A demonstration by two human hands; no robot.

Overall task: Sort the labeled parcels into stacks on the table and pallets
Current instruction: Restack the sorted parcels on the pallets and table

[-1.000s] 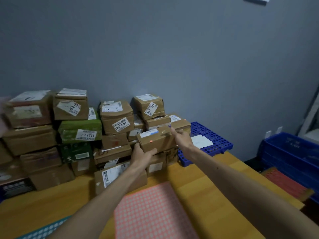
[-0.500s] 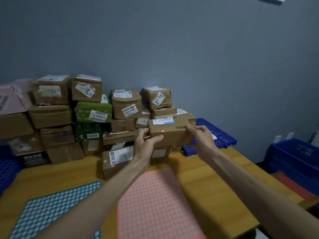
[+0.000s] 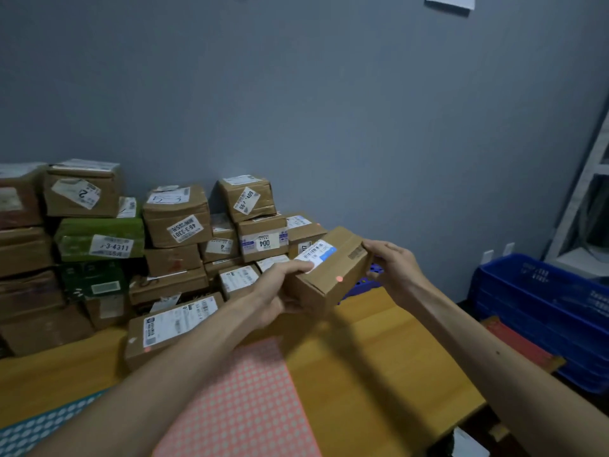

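Observation:
I hold a small brown cardboard parcel (image 3: pixel 329 275) in the air above the wooden table (image 3: pixel 379 357); it carries a white and blue label on top and a red dot on its side. My left hand (image 3: pixel 276 288) grips its near left end, thumb on the label. My right hand (image 3: pixel 392 268) grips its far right end. Behind it stands a pile of several labelled parcels (image 3: pixel 178 216) against the grey wall, among them a green box (image 3: pixel 99 239) and a flat parcel (image 3: pixel 171 324) lying in front.
A pink dotted mat (image 3: pixel 244 400) lies on the table under my arms, a teal dotted mat (image 3: pixel 43 423) at the lower left. A blue pallet (image 3: pixel 365 285) peeks out behind the held parcel. Blue crates (image 3: pixel 540 301) stand at the right on the floor.
I have lifted the parcel off the pile and drawn it toward me and to the right, tilting it; the camera has swung right and the pile now sits further left.

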